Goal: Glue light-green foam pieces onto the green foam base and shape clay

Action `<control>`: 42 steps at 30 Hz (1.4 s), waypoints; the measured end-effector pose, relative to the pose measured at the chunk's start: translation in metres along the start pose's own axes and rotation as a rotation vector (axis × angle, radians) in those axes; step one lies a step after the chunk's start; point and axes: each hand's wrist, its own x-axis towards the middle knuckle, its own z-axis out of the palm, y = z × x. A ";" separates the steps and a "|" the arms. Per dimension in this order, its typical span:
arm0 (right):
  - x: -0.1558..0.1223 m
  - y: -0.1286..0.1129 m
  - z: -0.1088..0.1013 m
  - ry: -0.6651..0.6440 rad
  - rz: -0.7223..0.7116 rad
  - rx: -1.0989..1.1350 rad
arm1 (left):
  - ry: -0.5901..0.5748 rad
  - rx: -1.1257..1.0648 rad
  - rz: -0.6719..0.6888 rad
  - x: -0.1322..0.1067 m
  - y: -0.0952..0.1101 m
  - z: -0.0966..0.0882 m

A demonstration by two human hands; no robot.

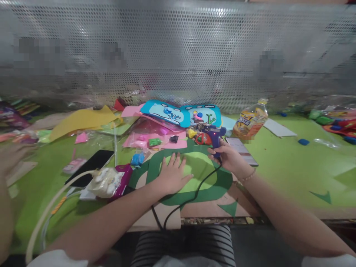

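My left hand [172, 175] lies flat with fingers spread on a light green foam or paper shape [201, 167], which rests inside a larger dark green rounded shape [169, 198]. To the right, my right hand [226, 154] grips a blue glue gun [214, 139] with a small red light, its nozzle pointing left. A black cord [198, 187] runs from its handle across the green shapes toward me. Just beyond the glue gun lies a blue scene [201, 114] with small clay-like figures and a plant. Red-handled scissors [203, 138] sit near the nozzle.
A black phone [96, 167] and a power strip [108, 181] with a thick cable are at left. Colored clay packets [155, 142] lie behind the shapes. An orange snack packet [250, 120] stands right of the glue gun. Another person's arm [7, 178] enters at far left.
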 end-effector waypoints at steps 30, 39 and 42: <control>0.000 0.000 0.001 0.040 0.027 -0.005 | -0.043 -0.097 0.097 -0.006 0.004 -0.011; -0.001 0.001 0.003 -0.001 0.008 -0.012 | -0.098 -0.123 0.111 -0.003 0.003 -0.009; -0.001 0.002 0.004 -0.007 0.015 0.002 | -0.095 -0.124 0.112 -0.003 0.004 -0.010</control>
